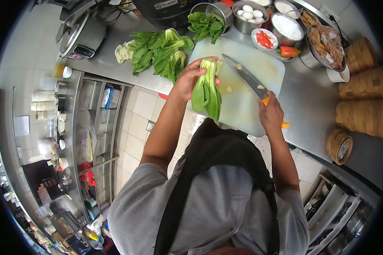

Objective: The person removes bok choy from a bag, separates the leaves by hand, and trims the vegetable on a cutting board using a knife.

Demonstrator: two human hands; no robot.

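A head of bok choy (pixel 206 91) is held in my left hand (pixel 190 78), its pale base up and its green leaves hanging toward me. My fingers wrap round it, above the near left part of the white cutting board (pixel 247 108). My right hand (pixel 271 111) grips the orange handle of a large kitchen knife (pixel 247 76). The blade points away and to the left over the board. Small pale trimmings (pixel 229 89) lie on the board and by the blade. More bok choy (pixel 157 53) is piled left of the board.
Loose green leaves (pixel 206 25) spill from a metal container at the board's far edge. Behind stand a bowl of eggs (pixel 250 15), a bowl of white powder (pixel 286 26), sliced red pepper (pixel 264 39) and a whole pepper (pixel 289 52). Bamboo steamers (pixel 359 117) line the right; a cooker (pixel 83 36) stands left.
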